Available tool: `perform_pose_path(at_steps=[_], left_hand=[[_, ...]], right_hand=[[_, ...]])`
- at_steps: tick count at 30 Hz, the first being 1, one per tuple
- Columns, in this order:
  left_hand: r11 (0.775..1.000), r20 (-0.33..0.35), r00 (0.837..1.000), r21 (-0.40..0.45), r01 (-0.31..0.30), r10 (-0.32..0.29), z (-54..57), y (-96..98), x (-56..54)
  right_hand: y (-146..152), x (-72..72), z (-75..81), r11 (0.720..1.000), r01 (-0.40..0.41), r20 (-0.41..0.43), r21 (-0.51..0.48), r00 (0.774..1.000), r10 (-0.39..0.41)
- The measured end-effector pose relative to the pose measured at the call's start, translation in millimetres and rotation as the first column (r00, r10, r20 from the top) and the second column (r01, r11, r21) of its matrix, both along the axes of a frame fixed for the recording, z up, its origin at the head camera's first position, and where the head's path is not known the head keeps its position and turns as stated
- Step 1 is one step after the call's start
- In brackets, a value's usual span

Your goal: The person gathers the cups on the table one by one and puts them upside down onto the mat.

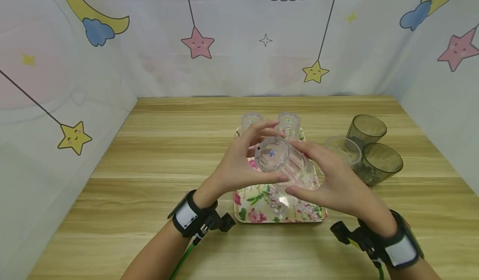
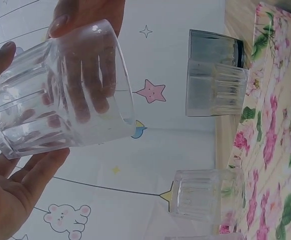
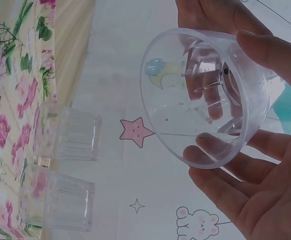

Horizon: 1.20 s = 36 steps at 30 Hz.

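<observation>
Between my two hands is a clear drinking glass [image 1: 272, 157] with a faceted lower part, held tilted above the tray. Its base faces up toward the head view, and the open rim shows in the right wrist view. My left hand [image 1: 233, 161] grips the base end, thumb below and fingers over the top. Nearer the rim, my right hand [image 1: 333, 180] holds the other end between thumb and fingers. Beneath lies a flower-patterned tray [image 1: 258, 207]. Two more clear glasses, one at left [image 1: 252, 121] and one at right [image 1: 289, 123], stand upside down at its far end.
Right of the tray stand a clear glass [image 1: 346, 149], partly behind my right hand, and two dark tinted glasses, one behind [image 1: 366, 129] and one in front [image 1: 381, 163]. A wood-grain table [image 1: 157, 155] carries everything. Printed cloth walls [image 1: 232, 76] enclose the back and sides.
</observation>
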<state>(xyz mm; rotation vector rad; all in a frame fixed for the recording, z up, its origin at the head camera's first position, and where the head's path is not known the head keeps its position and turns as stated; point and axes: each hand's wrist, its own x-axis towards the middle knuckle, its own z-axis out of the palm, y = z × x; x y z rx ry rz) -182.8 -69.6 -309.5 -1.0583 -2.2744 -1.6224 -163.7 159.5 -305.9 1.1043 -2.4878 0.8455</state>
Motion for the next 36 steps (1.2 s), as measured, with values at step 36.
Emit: perform_pose_path(at_steps=[36], left_hand=[[0.999, 0.136, 0.990, 0.044, 0.029, -0.035, -3.5, 1.8, -0.8]], right_hand=[[0.4, -0.2, -5.9, 0.979, 0.041, -0.033, -0.201, 0.998, -0.049]])
